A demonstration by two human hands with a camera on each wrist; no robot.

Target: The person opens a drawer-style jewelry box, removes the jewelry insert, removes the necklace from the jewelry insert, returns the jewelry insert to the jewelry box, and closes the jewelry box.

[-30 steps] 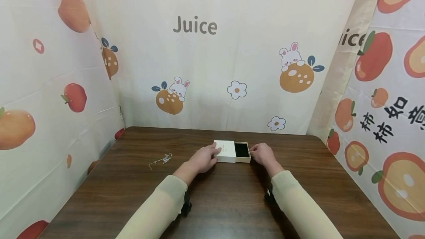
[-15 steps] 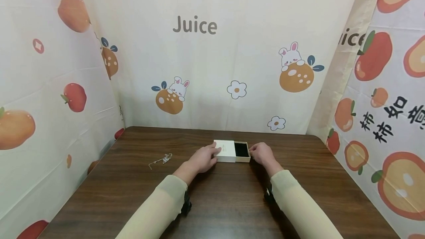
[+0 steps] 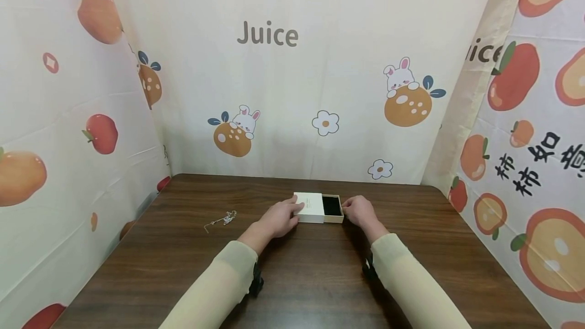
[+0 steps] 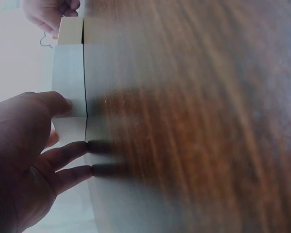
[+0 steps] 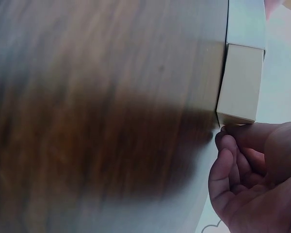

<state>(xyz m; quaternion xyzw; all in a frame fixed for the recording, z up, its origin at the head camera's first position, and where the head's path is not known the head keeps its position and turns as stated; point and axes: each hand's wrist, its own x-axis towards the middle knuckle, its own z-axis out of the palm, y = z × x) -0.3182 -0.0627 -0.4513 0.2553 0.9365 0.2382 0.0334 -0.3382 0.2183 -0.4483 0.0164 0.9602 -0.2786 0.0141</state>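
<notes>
A cream slide-out jewelry box lies flat on the table, its inner drawer partly out to the right and showing a black lining. My left hand grips the outer sleeve at its left end. In the left wrist view, the thumb presses the sleeve's near side, and two lower fingertips reach the table. At the drawer's right end, my right hand has curled fingers, with thumb and index tips together against the end face. Any pull tab there is hidden. A silver chain necklace lies left of the box.
The brown wooden table ends at a back edge just beyond the box. Printed fabric curtains with fruit and rabbits enclose the back and both sides.
The drawer seems to stand very slightly less far out, with the right hand moving a touch left. The left hand and necklace stay in place.
</notes>
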